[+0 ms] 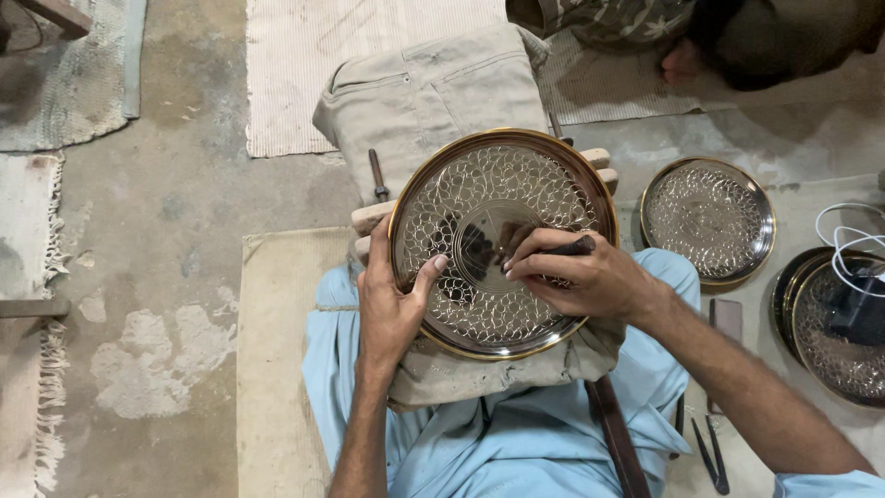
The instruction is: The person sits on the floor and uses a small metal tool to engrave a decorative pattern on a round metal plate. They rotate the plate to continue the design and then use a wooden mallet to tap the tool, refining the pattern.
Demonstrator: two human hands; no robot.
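Engraved brass-rimmed round tray [502, 242] on lap

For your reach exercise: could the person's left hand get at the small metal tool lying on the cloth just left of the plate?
Probably yes. The left hand rests on the plate rim, and the tool lies uncovered on the cloth just beyond it, with nothing between.

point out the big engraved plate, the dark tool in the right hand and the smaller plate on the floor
big engraved plate [461, 189], head view, upper engraved face
dark tool [579, 245], head view, shaft end
smaller plate [707, 219], head view, patterned middle
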